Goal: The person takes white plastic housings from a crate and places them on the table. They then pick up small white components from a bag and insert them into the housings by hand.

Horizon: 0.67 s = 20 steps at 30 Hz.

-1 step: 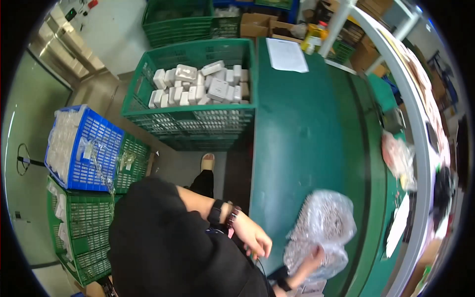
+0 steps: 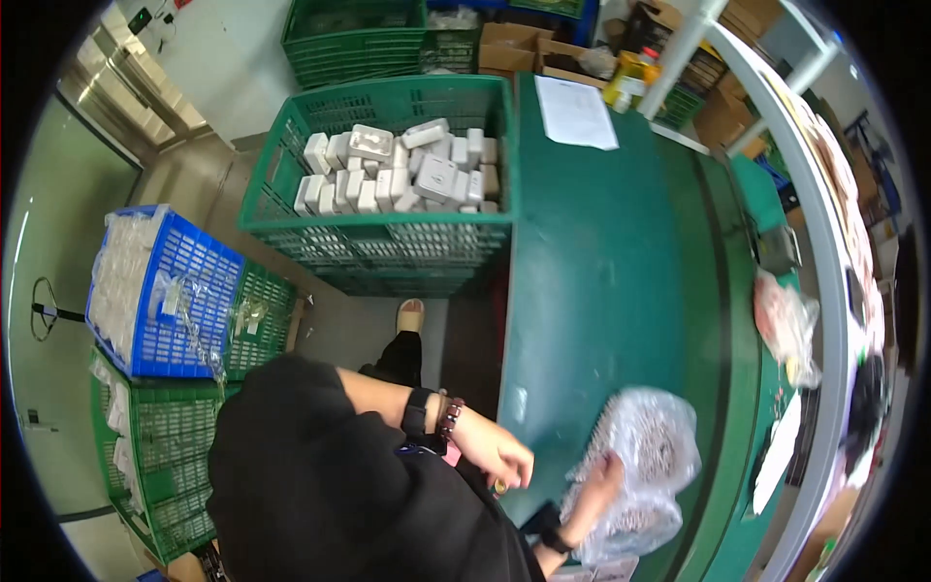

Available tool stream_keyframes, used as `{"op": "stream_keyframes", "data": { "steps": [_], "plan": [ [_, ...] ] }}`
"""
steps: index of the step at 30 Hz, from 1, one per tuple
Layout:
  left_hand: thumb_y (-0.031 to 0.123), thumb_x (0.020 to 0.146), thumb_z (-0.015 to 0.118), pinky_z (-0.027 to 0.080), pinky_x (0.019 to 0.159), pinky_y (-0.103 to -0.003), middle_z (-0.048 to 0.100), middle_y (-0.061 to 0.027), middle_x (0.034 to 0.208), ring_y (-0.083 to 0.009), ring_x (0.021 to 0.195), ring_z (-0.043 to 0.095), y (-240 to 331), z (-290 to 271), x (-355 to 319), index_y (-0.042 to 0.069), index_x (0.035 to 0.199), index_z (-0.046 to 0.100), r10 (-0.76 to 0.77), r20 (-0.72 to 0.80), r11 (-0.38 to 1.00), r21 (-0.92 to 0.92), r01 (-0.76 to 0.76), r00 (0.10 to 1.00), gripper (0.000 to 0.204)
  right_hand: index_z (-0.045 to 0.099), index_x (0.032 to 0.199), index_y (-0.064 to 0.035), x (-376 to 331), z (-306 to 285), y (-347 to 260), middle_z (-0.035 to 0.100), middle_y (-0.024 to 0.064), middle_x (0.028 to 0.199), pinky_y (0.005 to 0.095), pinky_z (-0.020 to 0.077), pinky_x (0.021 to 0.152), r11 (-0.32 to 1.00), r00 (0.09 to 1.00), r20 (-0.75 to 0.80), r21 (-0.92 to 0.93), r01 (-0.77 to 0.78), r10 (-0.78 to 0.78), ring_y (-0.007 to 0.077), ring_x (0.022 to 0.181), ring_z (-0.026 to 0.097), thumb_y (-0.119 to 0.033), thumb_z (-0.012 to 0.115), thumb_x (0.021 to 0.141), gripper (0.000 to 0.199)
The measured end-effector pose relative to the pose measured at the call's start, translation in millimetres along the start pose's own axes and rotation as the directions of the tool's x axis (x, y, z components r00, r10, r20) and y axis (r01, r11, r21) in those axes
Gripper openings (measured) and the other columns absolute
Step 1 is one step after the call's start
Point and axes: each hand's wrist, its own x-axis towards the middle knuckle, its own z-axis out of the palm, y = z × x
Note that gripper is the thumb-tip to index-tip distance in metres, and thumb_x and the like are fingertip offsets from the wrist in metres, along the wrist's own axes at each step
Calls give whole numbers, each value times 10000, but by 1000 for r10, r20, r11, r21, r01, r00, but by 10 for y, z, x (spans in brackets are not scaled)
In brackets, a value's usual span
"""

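our right hand (image 2: 593,492) grips a clear bag (image 2: 648,456) on the green table (image 2: 601,262); our left hand (image 2: 497,456) hangs loosely curled, holding nothing.

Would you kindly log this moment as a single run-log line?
right hand: grips clear crinkled plastic bag on green table | left hand: bare, at table edge, apart from bag

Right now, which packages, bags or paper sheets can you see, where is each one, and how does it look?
Clear crinkled plastic bag: near edge of green table, under right hand.
White paper sheet: far end of table, flat.
Small white boxes: piled in green plastic crate.
Brown cardboard box: behind the crate.
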Motion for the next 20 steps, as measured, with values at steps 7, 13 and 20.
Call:
{"op": "stream_keyframes", "data": {
  "steps": [7,13,20],
  "plan": [
    [234,747,569,439,660,-380,536,-120,867,-294,781,534,-175,-1581,-2193,68,915,503,194,-871,697,446,562,451,244,544,999,-62,928,2656,-2706,528,77,870,342,425,687,533,411,561,64,844,-719,253,816,527,-139,574,657,352],
    [194,782,523,442,639,-349,569,-126,805,-275,763,562,-861,-2919,-4047,46,930,511,-2,-996,803,-55,593,-90,210,432,1165,-4,1742,3887,-3989,462,133,1183,322,346,908,855,12,919,372,-360,-395,243,1110,427,-223,497,845,394],
    [320,727,633,433,782,-361,586,-122,950,-254,881,560,-2784,-3943,-4997,40,1017,516,-305,-868,752,-471,460,-391,419,223,1316,-31,1973,6421,-3912,149,206,1374,353,154,1032,981,472,867,-85,-176,160,396,1245,174,-489,553,750,800]
  ]
}}
